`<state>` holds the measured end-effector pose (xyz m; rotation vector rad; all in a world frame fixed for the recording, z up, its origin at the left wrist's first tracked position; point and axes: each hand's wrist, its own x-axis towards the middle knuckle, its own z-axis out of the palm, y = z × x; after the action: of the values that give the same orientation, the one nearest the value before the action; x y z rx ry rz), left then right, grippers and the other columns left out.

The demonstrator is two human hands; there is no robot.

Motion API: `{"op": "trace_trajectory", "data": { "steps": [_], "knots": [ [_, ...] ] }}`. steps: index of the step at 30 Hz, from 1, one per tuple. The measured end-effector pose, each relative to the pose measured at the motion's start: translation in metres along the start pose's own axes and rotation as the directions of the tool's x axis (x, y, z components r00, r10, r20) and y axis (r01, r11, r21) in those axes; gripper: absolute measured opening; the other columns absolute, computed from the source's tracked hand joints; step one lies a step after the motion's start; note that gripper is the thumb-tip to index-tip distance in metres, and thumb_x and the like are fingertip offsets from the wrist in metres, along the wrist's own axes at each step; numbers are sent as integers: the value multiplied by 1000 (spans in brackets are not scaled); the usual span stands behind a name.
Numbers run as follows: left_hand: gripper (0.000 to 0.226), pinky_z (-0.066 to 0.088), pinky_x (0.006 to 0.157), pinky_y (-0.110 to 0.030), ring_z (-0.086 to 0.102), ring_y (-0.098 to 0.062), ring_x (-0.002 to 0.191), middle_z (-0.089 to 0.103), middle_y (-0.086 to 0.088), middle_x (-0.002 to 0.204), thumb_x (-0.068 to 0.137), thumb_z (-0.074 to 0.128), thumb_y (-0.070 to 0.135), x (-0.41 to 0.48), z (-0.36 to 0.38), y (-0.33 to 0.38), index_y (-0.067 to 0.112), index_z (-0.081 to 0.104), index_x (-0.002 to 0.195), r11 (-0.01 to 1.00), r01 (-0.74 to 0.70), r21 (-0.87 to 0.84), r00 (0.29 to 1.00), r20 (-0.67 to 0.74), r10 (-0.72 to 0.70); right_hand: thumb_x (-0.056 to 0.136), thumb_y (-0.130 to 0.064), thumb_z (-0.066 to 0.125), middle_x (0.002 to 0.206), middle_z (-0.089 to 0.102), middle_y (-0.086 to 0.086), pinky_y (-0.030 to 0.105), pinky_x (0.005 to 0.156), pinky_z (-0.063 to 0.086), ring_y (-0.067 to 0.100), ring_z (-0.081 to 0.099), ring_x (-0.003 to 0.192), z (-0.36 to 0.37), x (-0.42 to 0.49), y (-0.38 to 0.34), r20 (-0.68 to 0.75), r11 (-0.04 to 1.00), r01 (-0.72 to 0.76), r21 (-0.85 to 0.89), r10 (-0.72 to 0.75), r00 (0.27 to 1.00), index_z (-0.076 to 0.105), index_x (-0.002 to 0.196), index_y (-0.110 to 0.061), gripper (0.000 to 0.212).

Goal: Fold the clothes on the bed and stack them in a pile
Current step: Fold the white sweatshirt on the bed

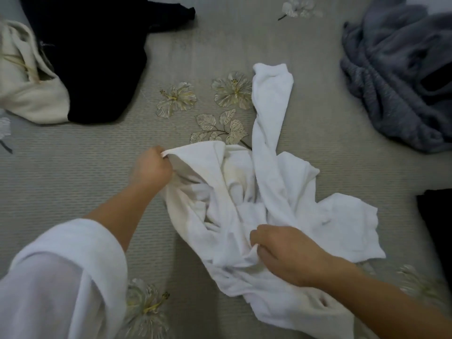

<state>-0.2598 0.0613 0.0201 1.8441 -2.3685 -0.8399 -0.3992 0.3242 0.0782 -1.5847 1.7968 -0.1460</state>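
A crumpled white garment (274, 192) lies in the middle of the bed, one long sleeve stretched away from me toward the top. My left hand (151, 168) pinches an edge of it at its left side and holds that edge slightly raised. My right hand (286, 253) grips a fold of the same white garment near its lower middle. A black garment (97, 57) lies at the upper left beside a cream garment (27, 81). A grey fleecy garment (396, 74) is heaped at the upper right.
The bed is covered by a grey-beige spread (73, 167) embroidered with flowers. Another dark item (437, 228) shows at the right edge. My white sleeve fills the lower left corner.
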Motion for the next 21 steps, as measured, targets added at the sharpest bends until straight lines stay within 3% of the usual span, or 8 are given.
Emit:
{"op": "trace_trajectory", "data": {
  "steps": [3,6,8,10,13,18,20,21],
  "knots": [
    [21,49,71,-42,55,-34,85,58,-16,93,92,40,8,-13,-41,6,9,58,102,961,178,-211,982,-23,-187,86,-27,48,77,56,-3,30,66,42,16,54,71,-41,-24,9,-92,989,-127,79,134,987,52,82,-16,13],
    [25,52,59,-39,57,-34,87,57,-15,105,95,38,8,-36,-93,19,17,60,105,697,326,-639,928,76,-365,71,-59,52,77,52,-8,28,59,41,12,53,69,-86,-56,7,-151,976,-216,-10,212,966,43,78,-25,36],
    [28,47,52,-34,56,-27,78,55,-13,104,96,36,7,-59,-127,32,17,60,106,562,334,-757,916,120,-382,71,-70,54,78,52,-9,28,58,39,13,54,73,-115,-77,1,-222,946,-295,-130,263,939,47,77,-24,47],
    [29,47,49,-33,56,-22,75,55,-12,102,96,33,6,-85,-161,49,16,59,106,514,301,-803,925,114,-363,81,-58,59,73,51,-4,33,58,34,24,58,78,-146,-98,-7,-313,938,-312,-151,253,915,47,68,-22,40],
    [28,51,42,-30,59,-23,75,58,-10,92,95,35,6,-125,-209,80,16,62,93,466,239,-852,938,78,-338,89,-32,59,61,51,8,38,55,33,32,54,65,-196,-130,-16,-467,959,-283,21,259,845,50,59,-9,39],
    [30,55,53,-33,64,-23,67,64,-6,74,85,43,8,-191,-277,146,21,67,72,420,48,-906,987,-23,-161,88,-21,59,72,48,15,36,56,32,30,46,71,-255,-181,-20,-749,946,-313,87,269,606,50,56,-5,37],
    [22,53,49,-31,64,-22,65,63,-7,73,85,47,11,-215,-300,172,17,66,75,440,-43,-897,994,-82,-69,92,-23,54,73,55,18,39,59,40,32,51,68,-268,-191,-22,-746,920,-307,244,381,547,55,64,-2,35],
    [20,52,46,-29,63,-21,64,63,-7,73,85,47,12,-225,-310,184,15,64,77,453,-82,-888,994,-107,-31,96,-22,49,68,57,18,37,56,42,32,55,60,-272,-194,-25,-691,877,-221,426,473,547,55,67,-4,35]
  ]
}}
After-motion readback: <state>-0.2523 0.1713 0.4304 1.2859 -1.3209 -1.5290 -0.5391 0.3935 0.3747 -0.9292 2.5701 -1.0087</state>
